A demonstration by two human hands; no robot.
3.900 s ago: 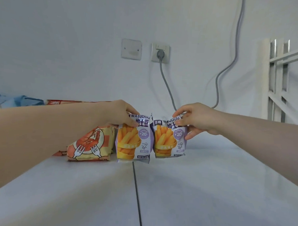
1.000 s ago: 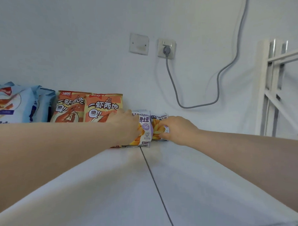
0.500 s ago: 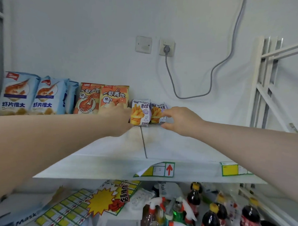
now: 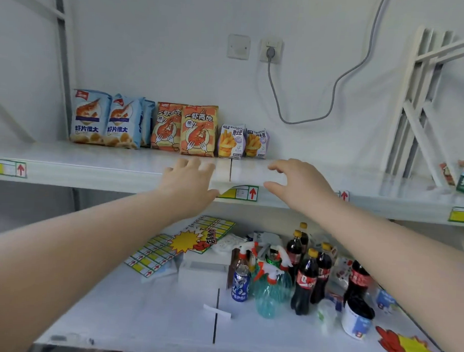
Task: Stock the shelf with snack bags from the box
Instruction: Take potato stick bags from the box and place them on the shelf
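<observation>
- The left hand (image 4: 191, 179) is over the front edge of the upper shelf (image 4: 93, 157), back of the hand up. Its grip is released, with the fingers straight and spread and nothing in them.
- The right hand (image 4: 291, 182) is at 3 o'clock of it and apart from it. Its grip is released too, with the fingers loosely bent, the thumb out below and nothing held.
- At 12 o'clock from the hands, two small purple fries bags (image 4: 232, 141) stand upright side by side at the back of the shelf by the wall, clear of both hands.
- At 9 o'clock of them stand two orange shrimp bags (image 4: 199, 130), the nearer one just beside the left fries bag. Further toward 9 o'clock stand blue shrimp-chip bags (image 4: 88, 116).
- A yellow-and-green price label (image 4: 240, 193) with a red arrow sits on the shelf's front lip between the hands.
- At 6 o'clock from the hands, the lower shelf (image 4: 139, 318) carries dark cola bottles (image 4: 304, 282), green spray bottles (image 4: 269, 292), a blue Pepsi can (image 4: 241, 282) and a sheet of price labels (image 4: 155, 255).
- A grey cable (image 4: 302, 123) runs from a wall socket (image 4: 270, 51) at 12 o'clock above the fries bags.
</observation>
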